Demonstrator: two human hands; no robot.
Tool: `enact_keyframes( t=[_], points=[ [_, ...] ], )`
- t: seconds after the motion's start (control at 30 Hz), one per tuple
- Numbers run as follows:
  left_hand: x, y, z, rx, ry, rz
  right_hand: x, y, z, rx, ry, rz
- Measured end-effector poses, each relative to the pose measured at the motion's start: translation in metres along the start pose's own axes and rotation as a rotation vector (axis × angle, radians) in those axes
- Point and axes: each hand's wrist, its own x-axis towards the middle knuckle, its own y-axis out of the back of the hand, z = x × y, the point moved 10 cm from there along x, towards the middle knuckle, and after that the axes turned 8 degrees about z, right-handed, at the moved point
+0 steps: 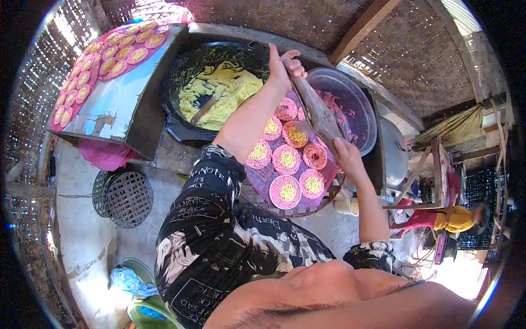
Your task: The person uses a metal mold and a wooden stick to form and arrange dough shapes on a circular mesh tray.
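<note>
Inspector: Status, largest first?

Me: Woven tray (332, 193) at centre holds pink-and-yellow noodle rounds (286, 159). My left hand (285, 68) at twelve and right hand (347, 156) at three, fingers closed, grip the wooden paddle (319, 114). Placing rounds; next calls for steady lowering.

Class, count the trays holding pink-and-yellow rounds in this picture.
2: one pink tray on the table, upper left; one woven tray at centre. Others may be hidden.

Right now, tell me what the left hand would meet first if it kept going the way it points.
Probably the black wok holding yellow dough: the left hand, gripping the wooden tool, points toward its rim, though depth is unclear.
</note>
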Motion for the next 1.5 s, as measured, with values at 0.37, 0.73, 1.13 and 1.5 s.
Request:
enact_keyframes(
  t=[0.37,0.73,1.13,1.5],
  points=[
    [-0.025,-0.086,0.023,-0.003,-0.095,-0.323,-0.010,0.014,-0.022,0.220,0.045,-0.037],
    [-0.044,-0.135,-0.033,-0.022,0.105,-0.487,-0.046,0.041,-0.021,0.412,-0.059,-0.108],
    [-0.048,-0.090,-0.100,0.361,0.298,-0.218,-0.089,0.009,0.013,0.924,-0.439,-0.390],
    [-0.031,-0.055,-0.106,0.001,0.237,-0.101,-0.075,0.044,0.052,0.384,-0.419,-0.221]
  ],
)
